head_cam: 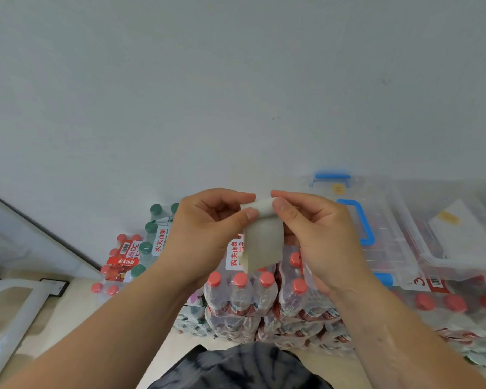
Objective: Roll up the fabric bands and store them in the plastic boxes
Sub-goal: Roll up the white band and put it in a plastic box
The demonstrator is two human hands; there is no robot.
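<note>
White fabric band (263,237) hangs, pinched between left hand (205,228) and right hand (320,234) fingers (285,209).

The fabric band (263,234) is plain off-white. The plastic boxes (390,226) are clear with bright blue handles (362,220) (one lid bears a small yellow sticker (337,188)). Most bottle caps are red (240,279), and a few are dark green (151,227). Labels (234,255) are red and white. The wall (236,94) is pale grey. The garment (242,369) is black with mottled grey streaks.

"农夫山泉" is printed on the green-capped pack label (160,240), the red wrapper label (123,261) and the red-capped pack label (234,255), and "3" on a barcode label (421,282) under the plastic box (390,220).
</note>
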